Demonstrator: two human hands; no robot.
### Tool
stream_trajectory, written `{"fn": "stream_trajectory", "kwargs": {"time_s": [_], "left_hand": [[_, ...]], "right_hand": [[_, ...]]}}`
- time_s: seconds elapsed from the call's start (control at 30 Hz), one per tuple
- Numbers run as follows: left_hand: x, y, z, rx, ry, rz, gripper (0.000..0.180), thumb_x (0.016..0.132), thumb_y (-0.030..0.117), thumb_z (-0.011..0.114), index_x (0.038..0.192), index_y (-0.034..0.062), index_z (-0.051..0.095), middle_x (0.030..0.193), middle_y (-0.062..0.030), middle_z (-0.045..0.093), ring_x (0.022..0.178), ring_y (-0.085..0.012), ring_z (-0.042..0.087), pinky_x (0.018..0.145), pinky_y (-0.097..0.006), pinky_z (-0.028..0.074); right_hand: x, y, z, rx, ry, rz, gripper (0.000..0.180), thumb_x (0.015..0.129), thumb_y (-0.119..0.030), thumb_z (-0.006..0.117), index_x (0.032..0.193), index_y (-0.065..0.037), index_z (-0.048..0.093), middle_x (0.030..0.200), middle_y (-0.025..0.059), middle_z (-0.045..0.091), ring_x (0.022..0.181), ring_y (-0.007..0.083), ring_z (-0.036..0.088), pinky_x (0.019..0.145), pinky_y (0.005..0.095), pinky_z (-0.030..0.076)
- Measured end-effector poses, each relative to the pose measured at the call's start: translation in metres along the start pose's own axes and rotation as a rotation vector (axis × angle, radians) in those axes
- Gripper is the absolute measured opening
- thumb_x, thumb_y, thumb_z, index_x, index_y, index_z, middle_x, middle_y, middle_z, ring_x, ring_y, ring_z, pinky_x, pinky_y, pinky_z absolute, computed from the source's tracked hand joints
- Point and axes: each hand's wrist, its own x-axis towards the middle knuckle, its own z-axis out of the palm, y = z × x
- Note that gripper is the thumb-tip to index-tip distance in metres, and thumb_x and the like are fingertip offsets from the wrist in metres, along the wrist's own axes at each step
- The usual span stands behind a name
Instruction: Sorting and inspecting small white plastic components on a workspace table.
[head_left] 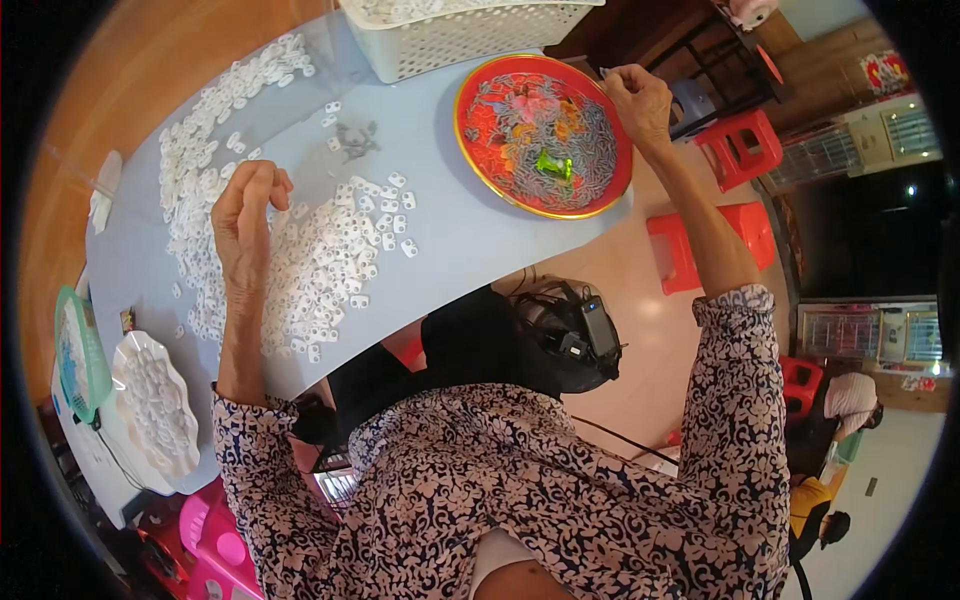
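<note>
Head view: left hand [250,215] curled over the heap of white two-holed pieces [325,260] on the pale surface [450,250], fingers bent inward, impossible to tell whether around anything. Right hand [638,100] beside the rim of the red tray [477,135], thumb and fingertips pinched together, perhaps on something tiny, though too small to be sure. Plenty left loose: grey pieces [595,150] strewn across the tray, white ones heaped around the left hand, plus a small grey cluster [357,142] on the surface; amount done impossible to judge. Hidden: undersides of both hands, pieces beneath the left forearm. White basket [440,50] cut off above; contents of the scalloped plate [188,462] hard to make out.
</note>
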Motion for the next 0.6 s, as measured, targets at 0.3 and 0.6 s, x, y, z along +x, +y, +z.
{"fn": "stream_trajectory", "kwargs": {"time_s": [0.3,0.6], "left_hand": [[-0.001,-0.001,0.0,0.034,0.005,-0.027,0.025,0.094,0.016,0.045,0.074,0.0022,0.053,0.067,-0.0014,0.047,0.074,-0.0132,0.048,0.073,-0.026,0.038],[-0.001,-0.002,-0.002,-0.004,0.018,-0.016,0.024,0.094,0.016,0.047,0.077,0.0011,0.055,0.067,-0.0018,0.048,0.074,-0.0131,0.048,0.072,-0.026,0.038]], "right_hand": [[-0.004,-0.007,0.001,-0.001,-0.017,-0.089,0.019,0.077,-0.02,0.062,0.078,-0.001,0.066,0.066,0.0128,0.066,0.06,0.0216,0.065,0.061,0.0329,0.051],[-0.011,-0.075,0.042,0.168,-0.294,-0.17,0.017,0.083,-0.015,0.063,0.085,0.002,0.065,0.064,0.0073,0.064,0.057,0.0086,0.058,0.057,0.0257,0.048]]}}
